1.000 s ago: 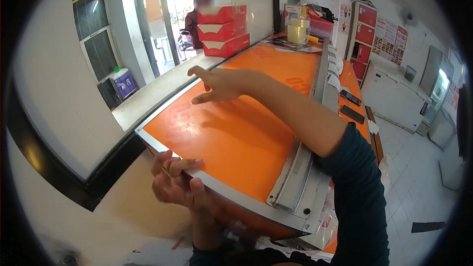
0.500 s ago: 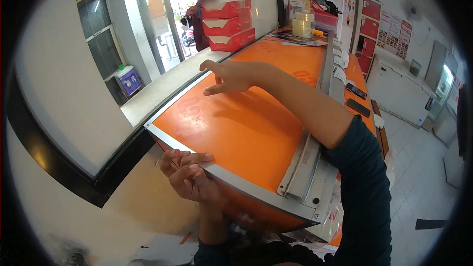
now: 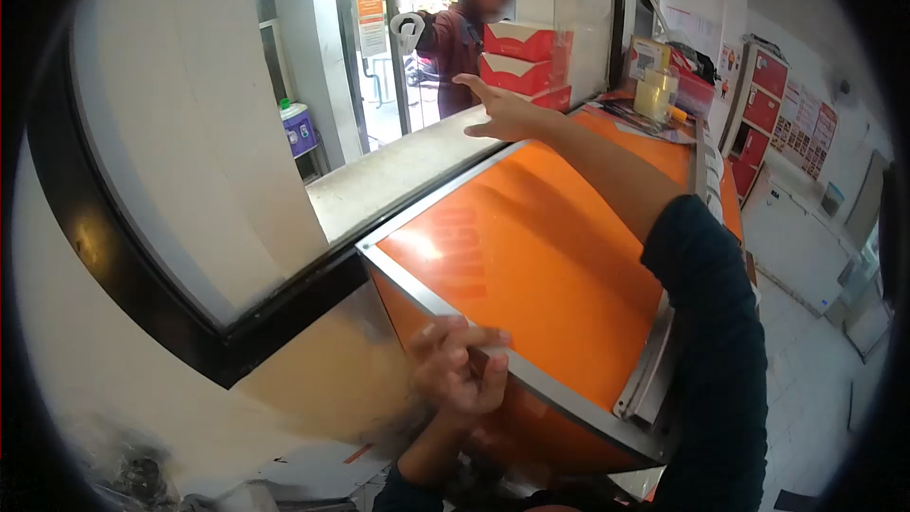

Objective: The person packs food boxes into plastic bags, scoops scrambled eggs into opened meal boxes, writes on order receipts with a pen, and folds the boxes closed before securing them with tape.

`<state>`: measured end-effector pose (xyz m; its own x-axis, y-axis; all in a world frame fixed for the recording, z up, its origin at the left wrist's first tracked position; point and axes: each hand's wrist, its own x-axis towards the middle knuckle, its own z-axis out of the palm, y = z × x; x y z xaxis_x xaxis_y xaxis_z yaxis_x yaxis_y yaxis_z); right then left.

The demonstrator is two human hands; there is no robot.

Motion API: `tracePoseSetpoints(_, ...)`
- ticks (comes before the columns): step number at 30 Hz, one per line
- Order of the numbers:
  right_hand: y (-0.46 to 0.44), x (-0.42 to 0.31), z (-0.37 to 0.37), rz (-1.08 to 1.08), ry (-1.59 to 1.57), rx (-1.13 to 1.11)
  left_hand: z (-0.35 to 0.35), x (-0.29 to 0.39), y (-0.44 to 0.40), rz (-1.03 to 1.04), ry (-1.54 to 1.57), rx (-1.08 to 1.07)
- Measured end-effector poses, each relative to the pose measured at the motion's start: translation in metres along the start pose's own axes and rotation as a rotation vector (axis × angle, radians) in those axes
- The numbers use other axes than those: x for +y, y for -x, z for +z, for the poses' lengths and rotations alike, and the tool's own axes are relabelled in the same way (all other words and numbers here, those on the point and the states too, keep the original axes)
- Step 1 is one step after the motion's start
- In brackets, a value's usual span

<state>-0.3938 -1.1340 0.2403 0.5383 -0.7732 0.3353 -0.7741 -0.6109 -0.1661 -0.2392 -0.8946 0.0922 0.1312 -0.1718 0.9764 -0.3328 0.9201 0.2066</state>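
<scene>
My right hand (image 3: 512, 116) stretches over the far edge of the orange counter (image 3: 540, 228), fingers apart and nothing in it. Just beyond it stand stacked red-and-white boxes (image 3: 519, 76) on the pale ledge (image 3: 398, 171). My left hand (image 3: 457, 365) is at the counter's near metal-trimmed edge, palm turned up. Its fingers are curled in loosely, one lying over the trim, and I see nothing held in them. Across the ledge a person in a helmet (image 3: 464, 47) holds out a white looped item (image 3: 408, 33) that I cannot identify.
Rolls of clear tape (image 3: 654, 95) and flat papers (image 3: 630, 123) lie at the counter's far end. A black window frame (image 3: 223, 346) borders the opening on the left. Red lockers (image 3: 763, 100) and a white chest freezer (image 3: 796, 237) stand at the right.
The view has swung left. My right hand reaches farther toward the boxes and the person, who now extends an arm with the white item. My left hand stays at the counter edge, still curled.
</scene>
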Motion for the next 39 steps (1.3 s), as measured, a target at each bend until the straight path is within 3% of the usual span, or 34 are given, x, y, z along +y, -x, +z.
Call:
tracePoseSetpoints(3,-0.050,0.003,0.011,0.024,-0.156,0.286,-0.004,0.002,0.004,-0.036,-0.031,-0.051)
tracePoseSetpoints(5,-0.070,-0.019,0.006,0.226,-0.310,0.404,0.001,0.001,0.005,-0.029,0.005,0.003)
tracePoseSetpoints(7,-0.085,-0.041,0.016,0.294,-0.437,0.787,0.007,0.000,0.002,-0.004,0.032,0.096)
tracePoseSetpoints(10,-0.092,-0.038,0.010,0.365,-0.522,0.803,0.004,0.001,0.002,-0.042,0.037,0.061)
tracePoseSetpoints(13,-0.086,-0.016,0.005,0.385,-0.183,0.841,-0.002,0.006,-0.001,-0.069,-0.070,-0.009)
tracePoseSetpoints(14,-0.071,-0.018,0.000,0.311,-0.153,0.854,0.004,0.005,-0.002,0.011,-0.126,0.094)
tracePoseSetpoints(16,-0.027,-0.023,-0.021,0.161,-0.093,0.875,0.016,0.002,0.001,-0.034,-0.085,0.226)
tracePoseSetpoints(18,0.040,-0.048,-0.048,-0.125,-0.143,0.848,0.000,0.004,-0.003,0.004,-0.284,0.021)
tracePoseSetpoints(20,0.124,-0.080,-0.070,-0.294,-0.282,0.733,0.002,0.024,-0.015,-0.228,-0.176,-0.079)
tracePoseSetpoints(21,0.160,-0.090,-0.077,-0.424,-0.188,0.778,0.015,0.048,-0.023,-0.515,0.141,0.106)
tracePoseSetpoints(22,0.198,-0.097,-0.083,-0.556,-0.096,0.826,0.022,0.073,-0.027,-0.462,0.419,0.153)
tracePoseSetpoints(24,0.286,-0.110,-0.087,-0.605,0.100,0.802,0.043,0.141,-0.036,-0.365,0.859,0.238)
tracePoseSetpoints(25,0.334,-0.108,-0.088,-0.605,0.095,0.611,0.058,0.172,-0.032,-0.391,0.881,0.266)
tracePoseSetpoints(27,0.425,-0.107,-0.082,-0.658,0.241,0.502,0.083,0.224,-0.020,-0.492,0.782,0.312)
tracePoseSetpoints(28,0.466,-0.106,-0.076,-0.711,0.400,0.588,0.095,0.245,-0.012,-0.558,0.665,0.323)
tracePoseSetpoints(30,0.542,-0.101,-0.072,-0.548,0.367,0.463,0.127,0.281,0.010,-0.437,0.599,0.217)
tracePoseSetpoints(32,0.593,-0.101,-0.062,-0.223,-0.226,0.766,0.166,0.307,0.035,-0.215,0.508,0.081)
tracePoseSetpoints(33,0.619,-0.098,-0.060,-0.069,-0.473,0.767,0.185,0.319,0.053,-0.184,0.601,-0.036)
tracePoseSetpoints(34,0.646,-0.094,-0.058,0.081,-0.732,0.797,0.203,0.333,0.077,-0.200,0.688,-0.137)
tracePoseSetpoints(36,0.694,-0.083,-0.051,0.250,-1.123,0.608,0.235,0.362,0.122,-0.285,0.839,-0.326)
tracePoseSetpoints(38,0.726,-0.065,-0.035,0.454,-1.054,0.629,0.243,0.383,0.135,-0.290,0.742,-0.514)
tracePoseSetpoints(39,0.737,-0.057,-0.030,0.546,-1.023,0.633,0.244,0.394,0.134,-0.519,0.866,-0.583)
